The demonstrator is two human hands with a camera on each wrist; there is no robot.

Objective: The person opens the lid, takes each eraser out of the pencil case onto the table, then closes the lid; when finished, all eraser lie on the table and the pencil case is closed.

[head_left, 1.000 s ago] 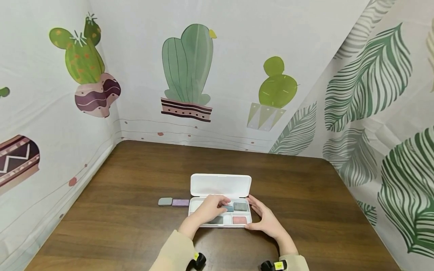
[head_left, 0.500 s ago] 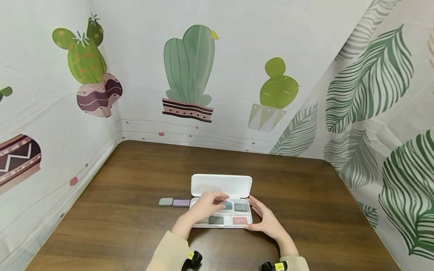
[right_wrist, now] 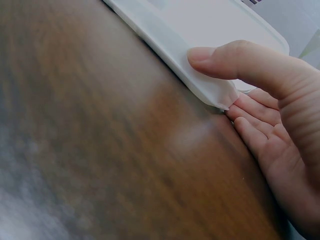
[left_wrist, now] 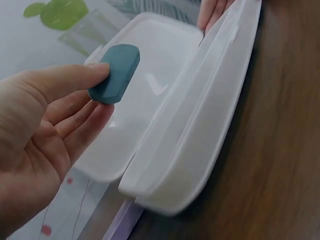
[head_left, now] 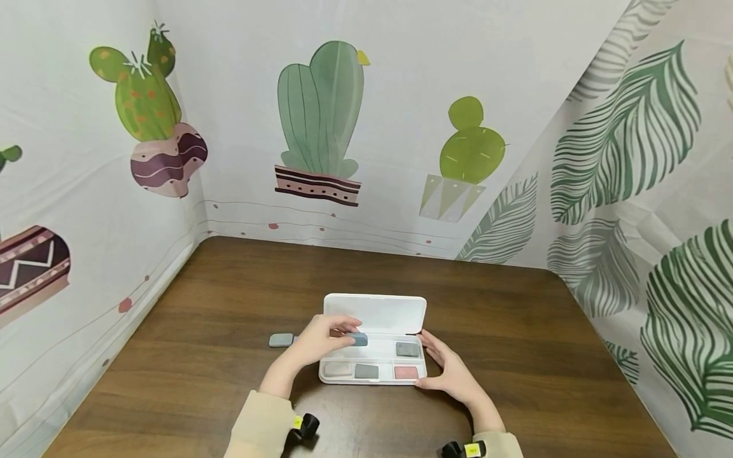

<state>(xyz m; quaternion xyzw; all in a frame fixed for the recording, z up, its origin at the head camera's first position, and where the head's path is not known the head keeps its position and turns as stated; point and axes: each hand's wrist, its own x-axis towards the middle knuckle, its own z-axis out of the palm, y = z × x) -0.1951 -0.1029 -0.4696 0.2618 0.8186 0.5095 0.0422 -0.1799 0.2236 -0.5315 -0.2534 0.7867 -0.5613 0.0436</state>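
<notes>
My left hand (head_left: 316, 338) pinches a blue rounded block (head_left: 359, 340) between thumb and fingers, raised over the left part of a white case (head_left: 378, 382). In the left wrist view the block (left_wrist: 120, 72) looks teal, with bevelled edges. The case's hinged lid (head_left: 375, 312) stands up at the back. At the right end of the case, my right hand (head_left: 452, 375) grips it, thumb at the front corner and fingers round the back. Inside the case lie a grey block (head_left: 407, 350), a pink block (head_left: 406, 373), a dark grey block (head_left: 366, 371) and a pale block (head_left: 338, 369).
On the brown table (head_left: 229, 381), a grey-green block (head_left: 280, 340) lies left of the case. A purple block (left_wrist: 123, 220), mostly hidden behind my left hand in the head view, sits beside the case. Printed cloth (head_left: 395, 127) walls the table's back and sides.
My left hand has lifted the blue block from the case's back row and moved left with it, uncovering the pale and dark grey blocks. The right hand has stayed in place.
</notes>
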